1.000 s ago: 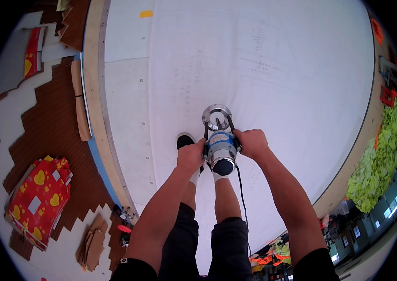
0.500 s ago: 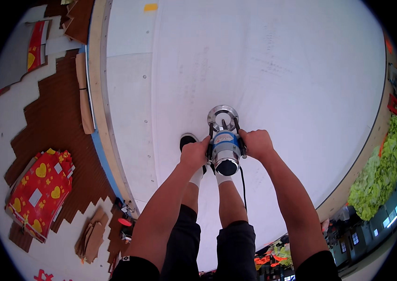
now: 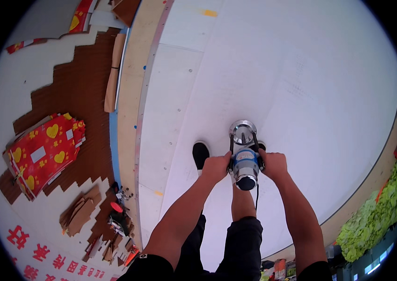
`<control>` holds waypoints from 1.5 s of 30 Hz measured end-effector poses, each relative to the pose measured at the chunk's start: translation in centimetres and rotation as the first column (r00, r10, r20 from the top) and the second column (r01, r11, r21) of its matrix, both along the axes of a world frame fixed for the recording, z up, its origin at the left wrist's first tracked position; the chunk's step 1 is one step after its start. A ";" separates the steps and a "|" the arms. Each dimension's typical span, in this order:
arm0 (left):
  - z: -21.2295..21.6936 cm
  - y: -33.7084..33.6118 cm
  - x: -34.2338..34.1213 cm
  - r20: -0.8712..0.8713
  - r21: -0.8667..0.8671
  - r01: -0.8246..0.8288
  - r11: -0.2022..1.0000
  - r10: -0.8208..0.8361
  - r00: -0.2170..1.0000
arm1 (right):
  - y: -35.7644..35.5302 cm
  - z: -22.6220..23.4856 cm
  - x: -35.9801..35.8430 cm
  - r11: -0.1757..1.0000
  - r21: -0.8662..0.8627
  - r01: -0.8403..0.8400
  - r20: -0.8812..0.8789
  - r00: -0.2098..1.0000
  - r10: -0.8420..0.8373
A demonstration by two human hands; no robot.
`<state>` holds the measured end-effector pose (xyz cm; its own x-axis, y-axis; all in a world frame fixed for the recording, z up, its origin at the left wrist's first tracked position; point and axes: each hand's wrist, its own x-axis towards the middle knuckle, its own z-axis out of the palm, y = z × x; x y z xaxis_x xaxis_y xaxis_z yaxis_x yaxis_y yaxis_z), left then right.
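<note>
Power tool (image 3: 245,161) held in both hands over a white sheet (image 3: 338,107).
Left hand (image 3: 216,168) and right hand (image 3: 275,165) have their grip clamped on either side of it. No cut shows in the sheet; whether the ring base (image 3: 243,122) touches down, I can't tell. A dark shoe (image 3: 201,154) stands just left (mind those toes), and the cord (image 3: 257,197) trails behind. Faint marks (image 3: 300,70) lie ahead; beyond are wooden edging (image 3: 128,140), red cardboard (image 3: 48,152) and a lime-green heap (image 3: 371,220).
</note>
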<state>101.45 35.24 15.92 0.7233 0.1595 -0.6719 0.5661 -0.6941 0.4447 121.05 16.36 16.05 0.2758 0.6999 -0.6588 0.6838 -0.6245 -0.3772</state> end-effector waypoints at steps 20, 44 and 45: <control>-2.5 8.4 -24.1 -0.211 0.001 -0.034 0.999 0.034 0.977 | 9.6 -4.9 -23.4 0.993 -0.027 -0.118 -0.077 0.990 0.116; -5.1 7.8 -28.3 -0.056 -0.021 -0.184 0.983 0.183 0.982 | 13.1 -4.2 -24.1 0.956 -0.116 -0.270 -0.033 0.963 0.268; -5.1 7.9 -28.1 -0.060 -0.031 -0.178 0.984 0.176 0.983 | 12.9 -4.6 -24.3 0.956 -0.120 -0.268 -0.039 0.963 0.266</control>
